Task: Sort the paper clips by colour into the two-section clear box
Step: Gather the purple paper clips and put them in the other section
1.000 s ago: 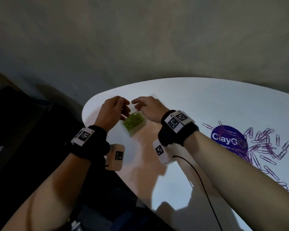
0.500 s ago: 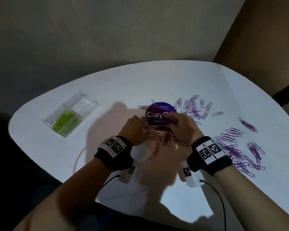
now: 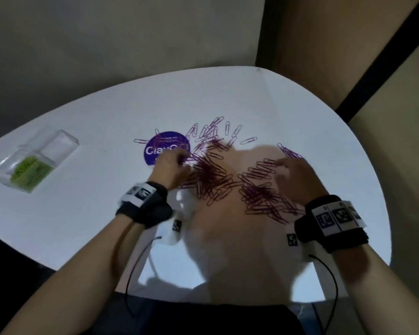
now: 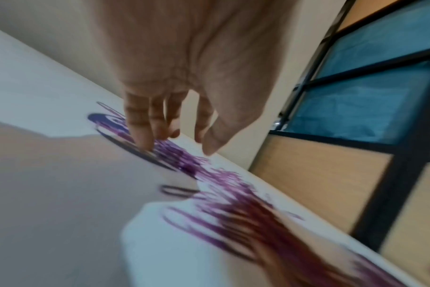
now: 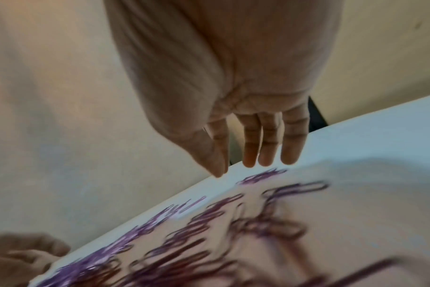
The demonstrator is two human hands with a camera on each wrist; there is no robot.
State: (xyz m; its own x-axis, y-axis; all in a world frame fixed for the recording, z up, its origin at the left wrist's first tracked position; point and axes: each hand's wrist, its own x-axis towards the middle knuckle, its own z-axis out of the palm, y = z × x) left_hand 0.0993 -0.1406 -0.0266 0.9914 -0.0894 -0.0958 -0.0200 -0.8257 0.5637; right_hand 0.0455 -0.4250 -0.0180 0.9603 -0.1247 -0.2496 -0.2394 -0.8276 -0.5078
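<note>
Several purple paper clips (image 3: 213,177) lie heaped in the middle of the white table (image 3: 107,117), blurred in the left wrist view (image 4: 184,159) and the right wrist view (image 5: 209,219). My left hand (image 3: 172,165) (image 4: 174,136) reaches down with straight fingers, its fingertips (image 4: 145,143) touching clips on a purple round sticker (image 3: 166,147). My right hand (image 3: 293,170) (image 5: 253,163) hovers with straight fingers at the heap's right edge, holding nothing. The clear two-section box (image 3: 34,160) sits at the far left, green clips (image 3: 30,169) in its near section, the far section bare.
Loose purple clips (image 3: 289,152) trail toward the table's right side and far past the sticker (image 3: 248,140). Cables (image 3: 136,267) run from both wrist cameras over the near table edge. A wall stands behind and a wood panel with a dark frame (image 3: 373,68) at the right.
Both hands left the box and moved right to the purple clips. Since half a second ago they have spread apart, the right hand shifting right, and the clips sit gathered between them.
</note>
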